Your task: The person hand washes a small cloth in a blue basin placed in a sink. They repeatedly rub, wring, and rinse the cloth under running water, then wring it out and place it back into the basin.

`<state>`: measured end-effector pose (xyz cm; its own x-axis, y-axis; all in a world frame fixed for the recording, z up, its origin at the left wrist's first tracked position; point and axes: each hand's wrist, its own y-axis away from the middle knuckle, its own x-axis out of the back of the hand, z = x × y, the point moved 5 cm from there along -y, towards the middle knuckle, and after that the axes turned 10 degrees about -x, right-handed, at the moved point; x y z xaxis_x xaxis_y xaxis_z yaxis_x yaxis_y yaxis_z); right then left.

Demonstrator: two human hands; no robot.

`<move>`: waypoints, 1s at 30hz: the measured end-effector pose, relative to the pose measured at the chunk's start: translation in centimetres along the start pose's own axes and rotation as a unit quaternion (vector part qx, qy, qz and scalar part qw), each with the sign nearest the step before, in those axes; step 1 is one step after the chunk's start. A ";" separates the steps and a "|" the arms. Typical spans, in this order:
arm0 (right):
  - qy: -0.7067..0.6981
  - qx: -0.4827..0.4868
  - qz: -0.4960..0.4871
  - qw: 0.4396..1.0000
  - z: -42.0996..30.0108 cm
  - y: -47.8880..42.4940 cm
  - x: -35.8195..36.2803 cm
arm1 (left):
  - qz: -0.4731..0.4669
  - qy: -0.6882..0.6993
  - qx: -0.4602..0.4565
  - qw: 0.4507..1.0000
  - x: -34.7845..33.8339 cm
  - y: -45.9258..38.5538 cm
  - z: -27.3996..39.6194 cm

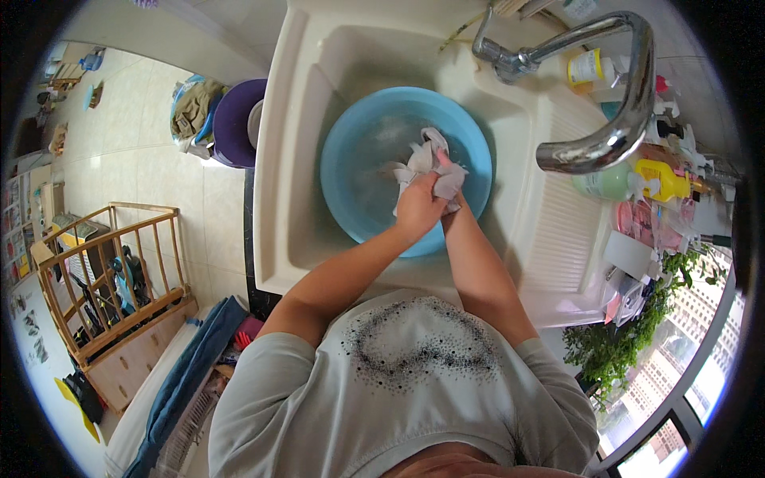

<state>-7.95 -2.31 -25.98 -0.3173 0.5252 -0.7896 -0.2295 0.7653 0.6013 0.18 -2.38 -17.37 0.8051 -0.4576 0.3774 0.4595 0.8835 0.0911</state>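
Observation:
A light blue plastic basin (pixel 346 197) with cloudy water stands inside a cream laundry sink (pixel 272 239). Above the water, at the basin's near right part, both hands grip a wet, pale cloth (pixel 419 158). My left hand (pixel 418 203) is closed around its near left side. My right hand (pixel 449 200) holds it from the right and is largely covered by the folds, with a fingertip showing among them. Loose ends of the cloth stick out at the top and left.
A chrome faucet (pixel 597 152) arches over the sink's ribbed washboard (pixel 565 221). Bottles, among them a yellow one (pixel 657 179), crowd the right ledge. At left stand a purple bucket (pixel 230 128) and a basket with clothes (pixel 194 110).

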 end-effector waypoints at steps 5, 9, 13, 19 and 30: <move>0.000 -0.023 -0.190 0.982 1.1 2.0 -1.8 | 0.053 -0.067 -0.119 0.989 -0.8 0.0 3.7; -0.053 0.003 -0.107 0.993 2.2 -0.4 4.0 | 0.015 -0.164 -0.069 0.984 -1.3 -2.5 2.3; -0.123 -0.106 -0.159 0.974 3.0 -0.8 3.7 | 0.021 -0.169 -0.017 0.985 0.8 -5.8 -2.3; 0.112 0.149 0.297 0.936 -0.9 3.3 -2.6 | 0.091 -0.287 0.061 0.952 5.8 -6.6 -6.3; 0.913 0.176 0.259 0.262 0.3 -2.7 0.7 | -0.158 -0.388 0.099 0.903 0.5 -3.5 -11.1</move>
<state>-7.28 -3.96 -28.20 -0.2077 -0.2141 0.9545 0.2770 0.9229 0.2673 3.12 -6.82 -27.70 0.1062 -0.5503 0.8282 0.4819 0.7570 0.4412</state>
